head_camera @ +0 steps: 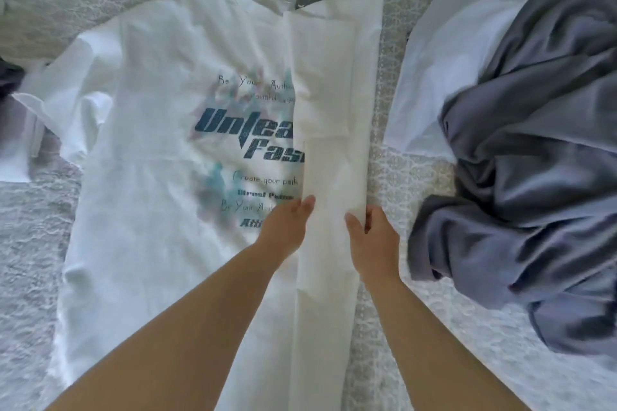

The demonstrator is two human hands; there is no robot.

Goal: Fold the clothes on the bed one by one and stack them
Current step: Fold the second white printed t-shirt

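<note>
I see the white T-shirt (160,150) lying flat on the bed (30,243), print up, long axis running from the collar at the far end to the hem near me; its right side is folded inward as a long strip. The bedcover is pale with a fine lace-like pattern. My left hand (287,227) rests flat on the shirt, fingers straight and together, beside the strip. My right hand (370,237) pinches the strip's outer edge. Farther right lies a crumpled grey garment (527,177) over white cloth (444,53).
</note>
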